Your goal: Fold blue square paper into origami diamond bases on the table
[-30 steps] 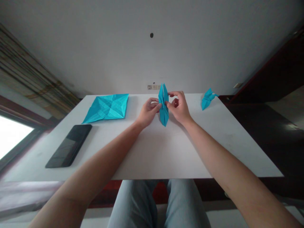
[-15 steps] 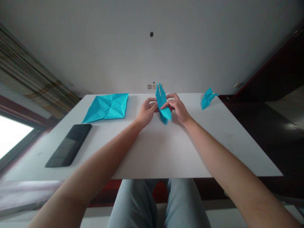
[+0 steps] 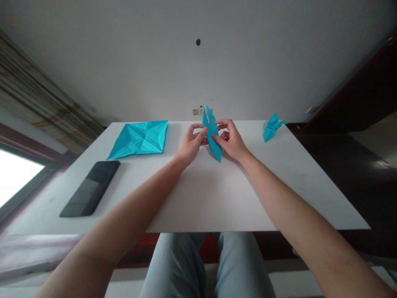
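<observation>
A blue folded origami paper point(image 3: 212, 134) is held up above the middle of the table, long and narrow, with two pointed flaps at its top and one point at its lower end. My left hand point(image 3: 192, 142) pinches its left edge, thumb on the near face. From the right, my right hand point(image 3: 231, 140) grips it with the thumb pressed on the near face and fingers at the right edge. Some fingertips behind the paper are hidden.
On the white table point(image 3: 198, 198), a creased blue paper sheet point(image 3: 142, 138) lies at the back left. A black phone point(image 3: 90, 188) rests nearer on the left. Another folded blue paper figure point(image 3: 271, 128) sits at the back right. A wall point(image 3: 198, 74) rises behind.
The lower flap that stood out toward the right now lies flat against the folded paper, making it narrower. My right thumb has moved down onto its near face.
</observation>
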A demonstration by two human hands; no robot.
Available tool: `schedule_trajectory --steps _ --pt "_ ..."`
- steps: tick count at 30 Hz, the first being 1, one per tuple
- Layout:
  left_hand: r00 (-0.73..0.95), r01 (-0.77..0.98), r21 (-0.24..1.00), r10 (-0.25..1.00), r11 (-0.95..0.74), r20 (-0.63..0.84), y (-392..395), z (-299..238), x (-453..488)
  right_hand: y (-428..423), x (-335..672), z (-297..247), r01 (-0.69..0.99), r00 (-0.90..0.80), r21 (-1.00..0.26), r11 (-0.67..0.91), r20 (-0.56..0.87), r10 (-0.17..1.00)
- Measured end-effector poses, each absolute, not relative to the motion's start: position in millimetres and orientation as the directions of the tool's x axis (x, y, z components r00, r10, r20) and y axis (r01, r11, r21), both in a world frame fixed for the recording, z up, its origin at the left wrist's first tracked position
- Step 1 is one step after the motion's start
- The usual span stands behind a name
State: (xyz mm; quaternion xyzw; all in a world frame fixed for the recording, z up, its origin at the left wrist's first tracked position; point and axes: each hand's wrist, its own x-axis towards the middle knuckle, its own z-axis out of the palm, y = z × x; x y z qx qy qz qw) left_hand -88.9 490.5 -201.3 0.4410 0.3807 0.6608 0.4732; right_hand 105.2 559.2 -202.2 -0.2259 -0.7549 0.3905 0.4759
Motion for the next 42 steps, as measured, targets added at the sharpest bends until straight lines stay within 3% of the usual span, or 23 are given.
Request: schedule_trajectory --steps 10,19,23,31,34,42 --pt "-0.133 -0.268 0.917 0.954 -0.294 0.267 492 -201 -92 552 103 -191 -0.020 -0.435 -0.843 0.537 0.491 0.755" --pt "-0.222 -0.171 0.929 0.932 -0.328 0.288 486 -193 -85 543 103 -184 -0.012 -0.497 -0.792 0.610 0.534 0.684" --pt "-0.212 -0.143 0.927 0.926 -0.346 0.312 485 -191 -84 544 101 -185 -0.002 -0.438 -0.778 0.628 0.565 0.699" --pt "-0.192 -0.203 0.908 0.924 -0.366 0.330 483 -186 -86 543 100 -182 -0.063 -0.487 -0.869 0.490 0.456 0.745" --pt "-0.192 -0.213 0.895 0.915 -0.393 0.356 482 -184 -85 543 101 -180 -0.089 -0.465 -0.861 0.501 0.480 0.743" --pt "-0.004 -0.205 0.930 0.950 -0.305 0.311 475 -186 -79 551 100 -183 -0.100 -0.367 -0.872 0.478 0.479 0.797"
